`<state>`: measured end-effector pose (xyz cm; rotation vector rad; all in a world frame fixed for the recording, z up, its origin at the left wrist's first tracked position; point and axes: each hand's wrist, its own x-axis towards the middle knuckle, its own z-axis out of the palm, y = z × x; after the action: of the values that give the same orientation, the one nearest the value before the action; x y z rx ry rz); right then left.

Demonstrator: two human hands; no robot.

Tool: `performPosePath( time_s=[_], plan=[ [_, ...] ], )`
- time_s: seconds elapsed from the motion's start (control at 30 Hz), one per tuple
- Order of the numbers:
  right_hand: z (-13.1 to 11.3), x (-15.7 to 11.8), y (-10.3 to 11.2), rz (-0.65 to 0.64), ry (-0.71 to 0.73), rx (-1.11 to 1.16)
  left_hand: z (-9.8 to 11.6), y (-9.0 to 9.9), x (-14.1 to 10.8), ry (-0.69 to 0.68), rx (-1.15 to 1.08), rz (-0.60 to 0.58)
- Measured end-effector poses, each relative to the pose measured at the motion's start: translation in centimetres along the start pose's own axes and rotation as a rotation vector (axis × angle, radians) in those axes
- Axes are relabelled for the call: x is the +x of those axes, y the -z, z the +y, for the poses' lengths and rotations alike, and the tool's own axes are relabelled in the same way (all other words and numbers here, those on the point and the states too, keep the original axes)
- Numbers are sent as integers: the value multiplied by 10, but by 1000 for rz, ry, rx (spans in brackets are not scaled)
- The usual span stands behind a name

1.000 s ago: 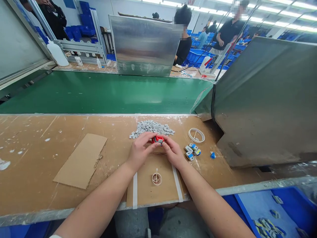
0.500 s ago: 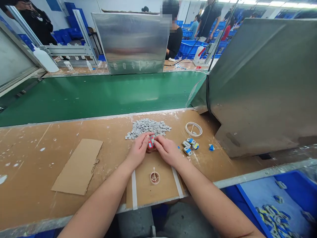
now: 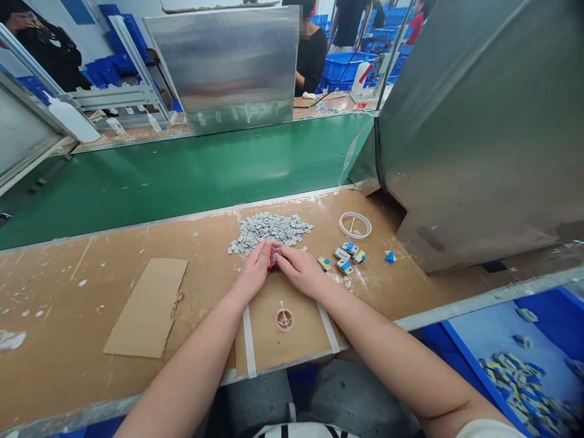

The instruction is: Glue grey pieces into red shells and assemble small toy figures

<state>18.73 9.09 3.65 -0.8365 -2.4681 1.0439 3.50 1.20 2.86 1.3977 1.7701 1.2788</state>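
Observation:
Between my left hand [image 3: 255, 267] and my right hand [image 3: 298, 269] is a small red block-like piece [image 3: 272, 258], mostly covered by the fingers. Both hands are closed on it, thumbs and fingertips meeting around it. Just beyond the fingertips lies a heap of small grey rectangular pieces [image 3: 271, 229]. To the right of my right hand sit several small grey pieces with blue and yellow parts [image 3: 350, 255]. Nearer my body, a small round cup [image 3: 284, 320] with a cotton swab in it stands on a taped cardboard sheet [image 3: 264, 350].
A torn cardboard piece [image 3: 148, 307] lies at left. A white tape roll [image 3: 355, 225] and a small blue piece [image 3: 390, 257] are at right. A blue bin [image 3: 460, 353] holds many pieces. A large metal panel [image 3: 479, 146] rises at right; a green belt [image 3: 205, 170] runs behind, with a person beyond.
The view has shifted slightly. The red piece appears turned and more covered by my fingers. Another blue-and-yellow piece beside my right hand now shows more fully.

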Motion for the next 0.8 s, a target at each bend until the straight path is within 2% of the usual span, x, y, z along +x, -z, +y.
performPosePath(
  time_s=[0.37,0.67,0.8],
  plan=[
    [-7,-3,-4,-17,-18,-123,5,2,0,-24,83,-22],
    [0,-2,-6,-44,32,-13,6,4,-1,31,104,-41],
    [2,-1,-10,-21,8,68,7,4,-1,42,102,-49]
  ],
)
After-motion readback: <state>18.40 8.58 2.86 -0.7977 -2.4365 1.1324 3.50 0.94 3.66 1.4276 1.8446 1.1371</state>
